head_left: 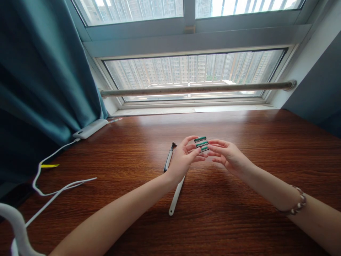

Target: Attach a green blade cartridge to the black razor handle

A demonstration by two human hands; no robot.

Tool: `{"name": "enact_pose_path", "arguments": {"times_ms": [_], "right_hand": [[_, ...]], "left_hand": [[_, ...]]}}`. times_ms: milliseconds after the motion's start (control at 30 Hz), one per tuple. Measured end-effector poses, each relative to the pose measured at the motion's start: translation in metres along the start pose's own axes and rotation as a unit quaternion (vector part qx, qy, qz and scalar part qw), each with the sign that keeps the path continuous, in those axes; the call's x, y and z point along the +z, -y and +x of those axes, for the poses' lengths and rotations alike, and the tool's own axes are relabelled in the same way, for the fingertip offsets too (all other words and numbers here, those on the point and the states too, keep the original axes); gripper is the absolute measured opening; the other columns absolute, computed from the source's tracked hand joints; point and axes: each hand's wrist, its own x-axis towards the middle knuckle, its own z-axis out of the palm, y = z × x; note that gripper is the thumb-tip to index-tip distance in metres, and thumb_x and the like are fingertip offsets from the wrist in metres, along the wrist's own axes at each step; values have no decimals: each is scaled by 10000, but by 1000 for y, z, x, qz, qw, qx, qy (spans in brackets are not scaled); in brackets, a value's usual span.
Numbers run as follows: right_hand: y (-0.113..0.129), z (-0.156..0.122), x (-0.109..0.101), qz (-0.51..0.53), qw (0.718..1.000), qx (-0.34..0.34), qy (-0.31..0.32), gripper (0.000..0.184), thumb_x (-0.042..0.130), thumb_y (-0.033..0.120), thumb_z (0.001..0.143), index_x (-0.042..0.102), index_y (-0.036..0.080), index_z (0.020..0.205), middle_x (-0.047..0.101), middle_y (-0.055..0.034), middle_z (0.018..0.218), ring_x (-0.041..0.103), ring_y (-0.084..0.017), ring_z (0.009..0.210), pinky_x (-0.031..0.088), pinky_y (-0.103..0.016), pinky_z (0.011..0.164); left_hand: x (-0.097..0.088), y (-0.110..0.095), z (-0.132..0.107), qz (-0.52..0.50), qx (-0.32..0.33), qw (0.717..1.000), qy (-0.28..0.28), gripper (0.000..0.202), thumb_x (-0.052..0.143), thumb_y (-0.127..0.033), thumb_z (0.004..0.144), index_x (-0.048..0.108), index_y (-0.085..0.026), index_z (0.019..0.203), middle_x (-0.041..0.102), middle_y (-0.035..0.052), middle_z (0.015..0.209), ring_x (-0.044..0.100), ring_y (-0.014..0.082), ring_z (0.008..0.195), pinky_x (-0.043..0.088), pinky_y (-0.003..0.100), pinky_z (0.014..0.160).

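Above the table, my left hand [188,151] grips a small pack of razor cartridges [201,144], its fingers along the left side. Several dark cartridges with green strips show in a column; any clear casing around them is hard to make out. My right hand [226,153] pinches the pack's right edge with thumb and fingertips, its lower fingers spread. Left of my left hand lies a razor [168,160] with a grey and black handle, its dark head pointing away. A long white handle [176,199] with a hole in its end extends from beneath my left wrist, its far end hidden.
A white power strip [90,128] lies at the back left beside the blue curtain [48,64]. White cable [55,193] loops over the table's left side near a yellow strip [49,166]. Behind the brown wooden table [253,220], a horizontal rail [197,89] crosses the window.
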Motion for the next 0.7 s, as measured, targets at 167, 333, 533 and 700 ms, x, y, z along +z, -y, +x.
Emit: {"name": "enact_pose_path", "arguments": {"times_ms": [167,333,533,700], "right_hand": [[3,-2,2,-49,995,-80,-18,229,702,303,644,601,179,808,658,-25,768,643,-156,674,484,-193,497],[2,-3,1,-105,987,-121,-24,227,690,314,652,625,152,798,660,-47,745,644,-183,703,501,-225,529],[3,-4,2,-140,980,-134,-38,244,683,321,646,633,128,785,657,-72,747,642,-198,685,505,-248,517],[4,-4,4,-157,979,-126,-41,224,697,296,622,618,117,732,650,-70,721,640,-191,650,502,-241,500]], "left_hand": [[-1,-1,2,-12,-2,1000,-13,452,597,-223,741,410,-196,1152,605,129,1038,640,213,793,500,373,742],[-2,1,2,-5,1,1000,-10,490,610,-212,731,410,-201,1178,621,126,1008,640,212,796,498,375,754],[-3,3,1,-11,5,1000,-7,482,626,-219,718,439,-200,1162,630,123,997,645,213,783,487,394,780],[-3,5,1,-27,4,1000,-8,471,637,-199,706,455,-183,1139,637,123,985,642,214,797,472,410,817]]}}
